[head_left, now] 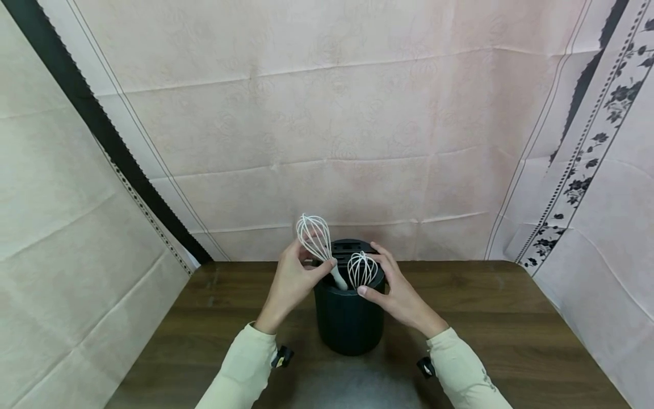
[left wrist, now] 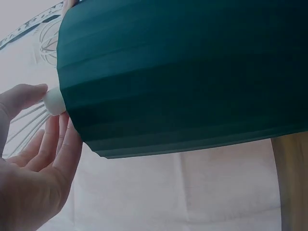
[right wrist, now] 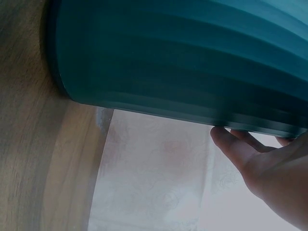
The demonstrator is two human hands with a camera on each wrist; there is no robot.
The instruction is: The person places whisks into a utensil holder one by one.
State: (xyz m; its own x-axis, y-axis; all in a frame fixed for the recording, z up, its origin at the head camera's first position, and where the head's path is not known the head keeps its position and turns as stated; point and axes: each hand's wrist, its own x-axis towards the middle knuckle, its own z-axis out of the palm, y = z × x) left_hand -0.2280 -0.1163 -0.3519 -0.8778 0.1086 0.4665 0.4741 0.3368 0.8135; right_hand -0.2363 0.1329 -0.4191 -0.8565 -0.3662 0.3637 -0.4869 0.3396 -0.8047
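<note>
A dark green ribbed utensil holder (head_left: pixel 349 326) stands upright on the table, with slots visible at the back of its top. My left hand (head_left: pixel 295 278) pinches a white whisk (head_left: pixel 314 237) between thumb and fingers where the wires meet the handle. That whisk leans left, its handle end going into the holder's mouth; the left wrist view shows the pale handle (left wrist: pixel 55 101) at the rim. A second white whisk (head_left: pixel 362 269) sits lower in the holder, wires up. My right hand (head_left: pixel 403 295) grips the holder's right side at the rim; its fingers (right wrist: pixel 236 149) touch the wall.
The brown wooden table (head_left: pixel 230 341) lies under the holder. Pale patterned cloth (head_left: pixel 332 125) hangs behind the table's far edge and on both sides, with a dark strip (head_left: pixel 102 125) at the left. Each wrist carries a small black device.
</note>
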